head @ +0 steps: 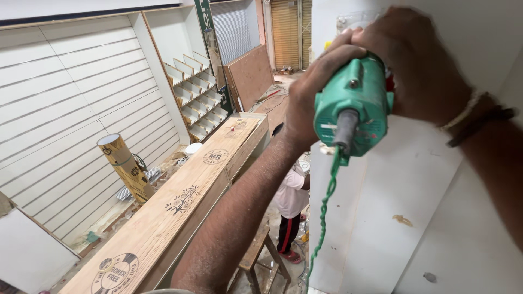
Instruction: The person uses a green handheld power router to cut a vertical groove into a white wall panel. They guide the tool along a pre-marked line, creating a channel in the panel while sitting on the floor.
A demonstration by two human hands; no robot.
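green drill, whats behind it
Behind the green drill, gripped by the left hand and right hand, stands a white panel. The bit and its contact point are hidden by the drill body and hands.

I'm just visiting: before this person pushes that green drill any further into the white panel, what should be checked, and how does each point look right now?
1. Both hands on the drill: ok, the left hand and the right hand wrap its body.
2. Tip placed squarely on the white panel: cannot tell, the hands hide it.
3. Green cord hanging free: ok, it drops straight down, clear of the hands.
4. Nobody underneath: not ok, a person stands below near the wooden stool.
5. Footing of the worker: cannot tell, out of view.
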